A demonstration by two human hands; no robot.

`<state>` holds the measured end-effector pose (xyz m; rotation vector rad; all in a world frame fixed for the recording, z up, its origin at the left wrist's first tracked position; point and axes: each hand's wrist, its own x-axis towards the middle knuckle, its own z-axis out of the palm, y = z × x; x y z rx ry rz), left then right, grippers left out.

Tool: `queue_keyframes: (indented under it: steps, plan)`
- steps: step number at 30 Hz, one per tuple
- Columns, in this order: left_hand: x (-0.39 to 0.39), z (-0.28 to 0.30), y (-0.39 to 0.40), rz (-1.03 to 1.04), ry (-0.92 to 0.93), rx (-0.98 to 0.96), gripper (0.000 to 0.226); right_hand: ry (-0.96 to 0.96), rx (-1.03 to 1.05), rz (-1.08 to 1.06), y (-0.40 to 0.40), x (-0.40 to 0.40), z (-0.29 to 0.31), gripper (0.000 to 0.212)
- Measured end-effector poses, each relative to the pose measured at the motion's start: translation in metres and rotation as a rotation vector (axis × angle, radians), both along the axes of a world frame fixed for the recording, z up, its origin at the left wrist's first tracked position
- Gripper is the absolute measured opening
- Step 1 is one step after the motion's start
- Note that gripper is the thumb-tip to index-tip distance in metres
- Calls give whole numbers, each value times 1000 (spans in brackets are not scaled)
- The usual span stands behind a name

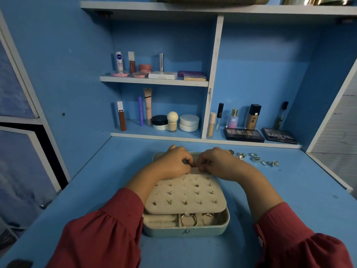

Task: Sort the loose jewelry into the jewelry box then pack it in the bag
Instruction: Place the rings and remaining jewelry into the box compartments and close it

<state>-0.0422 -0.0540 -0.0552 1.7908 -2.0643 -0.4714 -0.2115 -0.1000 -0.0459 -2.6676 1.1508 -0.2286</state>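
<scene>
Jewelry box point(186, 230), pale mint green with rounded corners, lies open on the blue desk point(96, 190), its long axis running left to right and its small metal clasp facing the person. A beige, suede-like earring panel point(185, 194) covers most of the box, tilted up toward the far edge and studded with rows of small metal earrings. Below its near edge, open compartments show padded ring rolls on the left and gold hoops point(189, 219) on the right.

Both hands meet at the panel's far edge. The left hand point(174, 161) has its fingers curled and pinching at the edge; the right hand point(214, 161) is curled too, pinching something tiny that I cannot make out. Red gathered sleeves point(108, 233) cover both forearms.

Loose silver rings point(255, 157) lie in a scattered line on the desk, just right of the right hand.

Behind, blue shelves hold cosmetics: a white bottle marked NIVEA point(119, 61), a dark palette reading MATTE point(280, 135), and a small perfume bottle lettered SB point(233, 119).
</scene>
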Motion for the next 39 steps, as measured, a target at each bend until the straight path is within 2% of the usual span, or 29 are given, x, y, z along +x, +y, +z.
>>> queue_keyframes:
  steps: [5,8,10,16,21,29,33,36,39]
  plan:
    - [0,1,0,-24,13,30,13,-1,57,-32,-2,0,2,17]
    - [0,0,0,-37,20,39,11,-60,112,-69,-1,1,0,7]
    - [0,-2,0,-39,16,30,11,-54,120,-64,-2,2,-1,16]
    - [0,-1,0,-23,66,19,4,-93,39,9,-3,3,-6,21]
    - [1,2,3,9,112,9,21,-185,66,7,-3,3,-9,13]
    - [-1,4,5,-14,255,33,36,-117,43,-13,-5,4,-10,12]
    - [-1,2,5,-26,276,41,33,-63,-9,-19,-5,8,-11,14]
    - [0,1,4,-33,269,45,29,-151,42,-22,-5,7,-10,15]
    - [0,0,4,-21,259,38,31,-393,154,-81,-6,1,-7,8]
